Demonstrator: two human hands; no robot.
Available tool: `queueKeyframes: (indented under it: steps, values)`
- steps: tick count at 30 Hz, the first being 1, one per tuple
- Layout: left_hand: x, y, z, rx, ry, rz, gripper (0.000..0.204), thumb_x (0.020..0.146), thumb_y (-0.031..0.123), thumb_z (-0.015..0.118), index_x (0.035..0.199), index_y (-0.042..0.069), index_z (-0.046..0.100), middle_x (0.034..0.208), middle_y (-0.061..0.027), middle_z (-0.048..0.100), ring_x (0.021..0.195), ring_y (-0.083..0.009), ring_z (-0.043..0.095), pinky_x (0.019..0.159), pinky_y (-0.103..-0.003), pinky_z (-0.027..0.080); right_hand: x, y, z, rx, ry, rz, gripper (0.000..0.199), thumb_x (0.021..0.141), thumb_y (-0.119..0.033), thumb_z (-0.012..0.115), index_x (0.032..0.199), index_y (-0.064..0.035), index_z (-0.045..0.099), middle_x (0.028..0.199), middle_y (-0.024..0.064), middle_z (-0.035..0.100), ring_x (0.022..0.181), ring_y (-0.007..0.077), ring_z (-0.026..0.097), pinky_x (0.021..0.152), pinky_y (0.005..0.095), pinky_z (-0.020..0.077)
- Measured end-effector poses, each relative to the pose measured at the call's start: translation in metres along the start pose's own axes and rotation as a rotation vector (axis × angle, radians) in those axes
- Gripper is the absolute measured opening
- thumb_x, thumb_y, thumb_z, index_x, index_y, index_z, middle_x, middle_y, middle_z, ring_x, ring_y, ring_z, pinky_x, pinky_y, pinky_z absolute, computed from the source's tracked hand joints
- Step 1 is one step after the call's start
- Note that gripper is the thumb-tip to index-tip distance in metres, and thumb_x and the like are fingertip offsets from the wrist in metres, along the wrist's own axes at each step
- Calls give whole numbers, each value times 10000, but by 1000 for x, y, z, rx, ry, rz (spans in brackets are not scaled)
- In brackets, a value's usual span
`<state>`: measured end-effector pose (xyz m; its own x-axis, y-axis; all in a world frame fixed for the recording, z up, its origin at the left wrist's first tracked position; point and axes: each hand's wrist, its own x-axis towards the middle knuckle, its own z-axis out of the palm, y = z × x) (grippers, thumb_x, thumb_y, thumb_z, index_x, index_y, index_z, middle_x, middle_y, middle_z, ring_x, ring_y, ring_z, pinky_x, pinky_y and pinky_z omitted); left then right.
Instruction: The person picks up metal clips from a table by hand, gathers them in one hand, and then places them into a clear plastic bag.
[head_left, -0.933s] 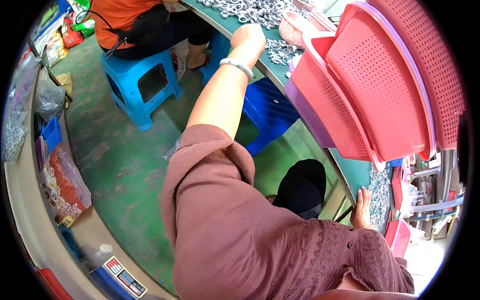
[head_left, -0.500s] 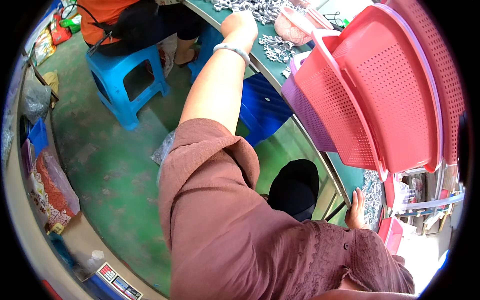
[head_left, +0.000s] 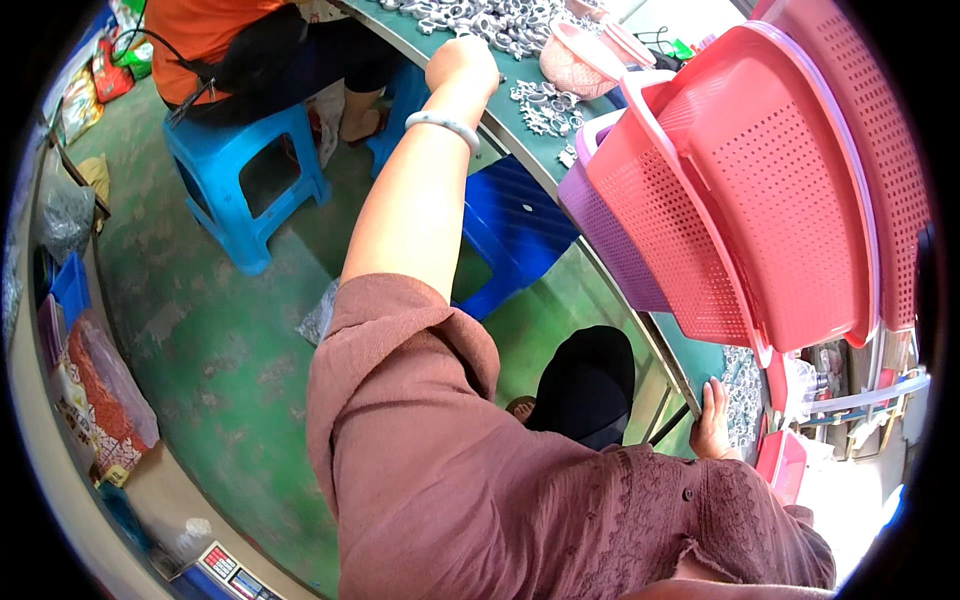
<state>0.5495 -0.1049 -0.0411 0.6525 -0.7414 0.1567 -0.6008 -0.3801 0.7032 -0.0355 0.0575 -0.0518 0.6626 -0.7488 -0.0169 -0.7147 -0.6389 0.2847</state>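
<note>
My left arm, with a pale bangle on the wrist, stretches far out to the green table (head_left: pixel 520 140). My left hand (head_left: pixel 462 62) sits at the table's edge with its fingers curled in. I see nothing in it. Just beyond it lies a heap of small metal rings (head_left: pixel 500 20), with a few more metal pieces (head_left: pixel 545 105) to its right. My right hand (head_left: pixel 712 420) lies flat on the near edge of the table, holding nothing, beside more metal pieces. A stack of pink perforated baskets (head_left: pixel 770 190) fills the space between the two hands.
A person in an orange top sits on a blue stool (head_left: pixel 240 170) at the far left. Another blue stool (head_left: pixel 515 235) stands under the table. A small pink basket (head_left: pixel 580 60) is on the table. Bags (head_left: pixel 95 390) and a scale (head_left: pixel 225 570) line the left wall on the green floor.
The view has swung, so the baskets and table sit lower and larger in the picture. My left hand stays at the table's edge and my right hand stays flat on the near edge.
</note>
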Motion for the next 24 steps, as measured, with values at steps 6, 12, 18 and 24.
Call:
queueKeyframes:
  steps: [6, 12, 18, 24]
  values:
    - [11, -11, 15, -97, 81, -2, 208, 705, 170, 620, 892, 85, 652, 952, -125, 622, 896, -267, 598, 747, -345, 485, -1, 3, 2, 2, 34, -38, 747, 538, 145, 413, 1253, 73, 210, 1260, 298, 241, 1142, 485, 269, 975, 547, 217]
    - [0, -41, 34, -556, 327, 97, 171, 685, 170, 581, 806, 73, 654, 815, -159, 626, 750, -261, 617, 684, -327, 484, -2, -1, -2, -2, 23, -20, 746, 537, 145, 419, 1252, 74, 214, 1259, 298, 243, 1139, 480, 276, 972, 545, 224]
    - [-56, -70, 41, -1416, 107, -237, 104, 761, 105, 584, 825, 25, 594, 591, -20, 534, 483, -99, 487, 399, -230, 401, -2, 3, 3, -5, 0, -17, 718, 560, 120, 461, 1234, 102, 216, 1236, 313, 251, 1109, 501, 285, 949, 561, 238]
    - [-134, -89, 72, -1601, -204, -492, 55, 796, 105, 526, 767, 62, 544, 561, -26, 498, 414, -110, 444, 338, -218, 364, -4, 1, -3, -15, -24, 11, 730, 563, 63, 519, 1238, 83, 241, 1244, 289, 263, 1126, 476, 278, 965, 529, 233]
